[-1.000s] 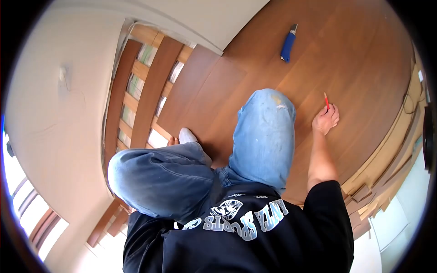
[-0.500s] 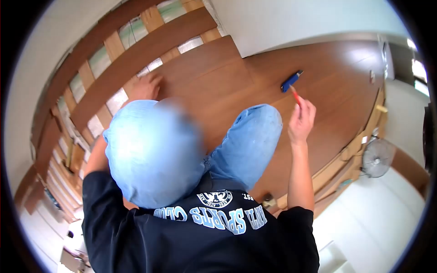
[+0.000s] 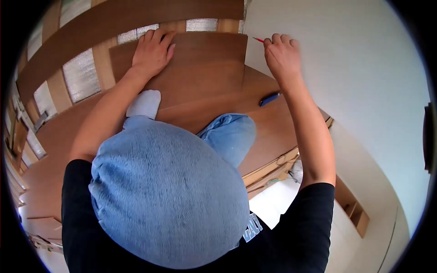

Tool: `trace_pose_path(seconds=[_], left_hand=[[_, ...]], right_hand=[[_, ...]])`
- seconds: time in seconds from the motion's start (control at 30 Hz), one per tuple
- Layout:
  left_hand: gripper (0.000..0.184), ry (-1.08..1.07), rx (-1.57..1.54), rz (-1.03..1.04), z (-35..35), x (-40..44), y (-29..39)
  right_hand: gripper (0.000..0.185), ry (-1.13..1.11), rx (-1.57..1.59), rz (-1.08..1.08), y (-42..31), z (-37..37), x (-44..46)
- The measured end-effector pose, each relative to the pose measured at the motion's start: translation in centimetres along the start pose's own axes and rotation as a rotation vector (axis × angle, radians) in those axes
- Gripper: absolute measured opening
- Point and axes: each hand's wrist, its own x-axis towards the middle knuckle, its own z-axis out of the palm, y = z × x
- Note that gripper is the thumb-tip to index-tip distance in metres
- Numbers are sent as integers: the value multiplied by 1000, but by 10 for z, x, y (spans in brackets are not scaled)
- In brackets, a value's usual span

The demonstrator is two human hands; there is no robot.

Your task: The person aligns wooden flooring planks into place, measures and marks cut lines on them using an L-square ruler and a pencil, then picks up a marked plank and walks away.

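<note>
My left hand (image 3: 152,52) rests with spread fingers on the far edge of a brown floor board (image 3: 205,54), holding nothing. My right hand (image 3: 282,53) is closed on a red pencil (image 3: 259,40), whose tip points left toward the board's right end, beside the white wall. On the brown floor below my right hand lies a blue utility knife (image 3: 269,99), close to my forearm. Beyond the board, a long brown plank (image 3: 136,18) lies across light wooden battens (image 3: 104,63), with silvery sheeting between them.
The white wall (image 3: 346,59) rises at the right. My knees and a foot in a light sock (image 3: 145,103) are near the boards. Wood strips and a tool lie at the far left. Long cardboard-coloured pieces (image 3: 266,173) line the floor's near right edge.
The view has turned toward the battens. My left hand has come onto the board's far edge. My right hand has moved with the pencil from over the floor to the wall side.
</note>
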Motion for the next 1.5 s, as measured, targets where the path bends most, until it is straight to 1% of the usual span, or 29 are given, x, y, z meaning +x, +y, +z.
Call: trace_pose_path(seconds=[0.03,0.1,0.43,0.7,1.03,1.4,1.5], left_hand=[[45,-5,-13,-21,0,0,-1],[46,-9,-10,-2,0,-1,-1],[45,-6,-30,5,3,-1,-3],[46,19,-26,12,6,-3,-4],[46,10,-22,13,1,-3,-1],[44,7,-3,5,2,-2,-1],[44,13,-15,10,2,-2,-1]], right_hand=[[18,-9,-4,-23,-1,5,6],[19,-109,-28,-62,-4,15,16],[19,-104,-21,-73,-11,29,16],[22,-215,-42,-47,-18,30,18],[23,-237,-8,-40,-20,31,16],[23,-194,11,-35,-20,37,16],[23,-218,13,-50,-21,36,14]])
